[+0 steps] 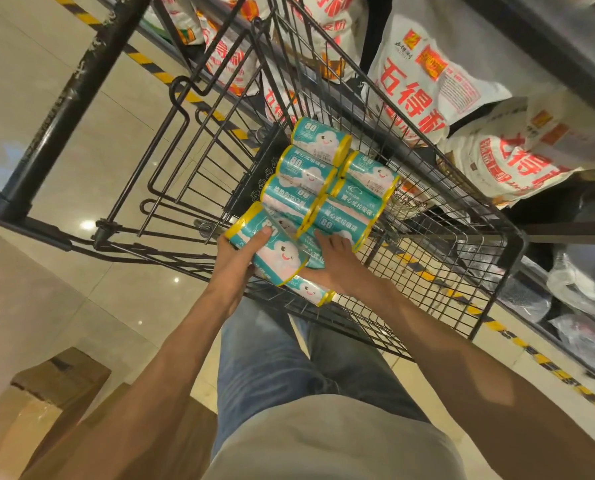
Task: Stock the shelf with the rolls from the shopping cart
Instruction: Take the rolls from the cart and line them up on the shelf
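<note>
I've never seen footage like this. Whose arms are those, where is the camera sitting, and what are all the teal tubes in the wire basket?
No machine here: these are a person's two bare arms, filmed by one wide-angle camera worn on their head, looking down. That is why you see their jeans and the floor below.

The black wire basket is a shopping cart. Lying in it are teal rolls with yellow ends, printed with a smiling cloud and the number 80; they look like rolls of bags.

The left hand grips one roll, lifted at a tilt above the others. The right hand reaches in with fingers fairly straight, resting on the rolls beside it without gripping.

To the right stands a dark shelf holding white sacks with red lettering. Cardboard boxes sit on the floor at lower left.
</note>
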